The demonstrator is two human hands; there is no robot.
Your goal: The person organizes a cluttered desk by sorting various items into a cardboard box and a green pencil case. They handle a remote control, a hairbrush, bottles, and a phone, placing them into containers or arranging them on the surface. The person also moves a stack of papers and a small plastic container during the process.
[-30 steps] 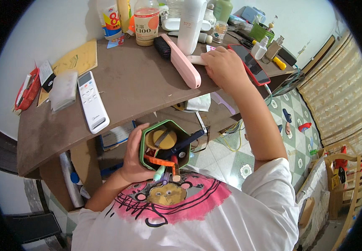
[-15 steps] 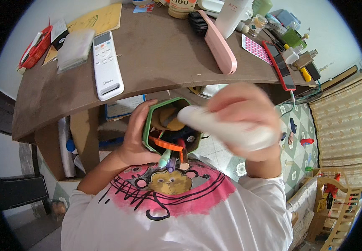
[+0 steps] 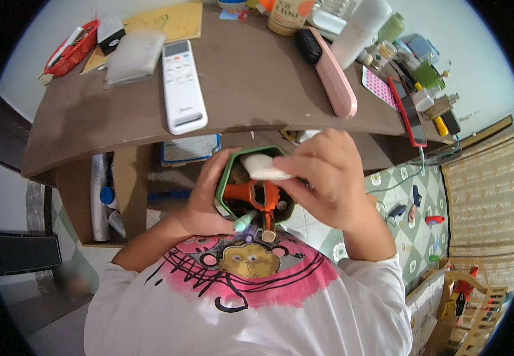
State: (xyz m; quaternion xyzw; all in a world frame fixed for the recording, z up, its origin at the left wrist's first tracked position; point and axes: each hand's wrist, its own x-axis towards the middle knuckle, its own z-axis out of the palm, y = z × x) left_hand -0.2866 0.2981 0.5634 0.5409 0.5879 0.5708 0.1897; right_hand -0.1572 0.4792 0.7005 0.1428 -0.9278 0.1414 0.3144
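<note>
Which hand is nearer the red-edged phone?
Right. The right hand is below and left of the red-edged phone; the left hand is farther left, holding the green container.

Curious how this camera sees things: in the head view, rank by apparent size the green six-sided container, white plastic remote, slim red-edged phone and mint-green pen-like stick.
1. Green container
2. White remote
3. Red-edged phone
4. Mint-green stick, counting only its visible part
</note>
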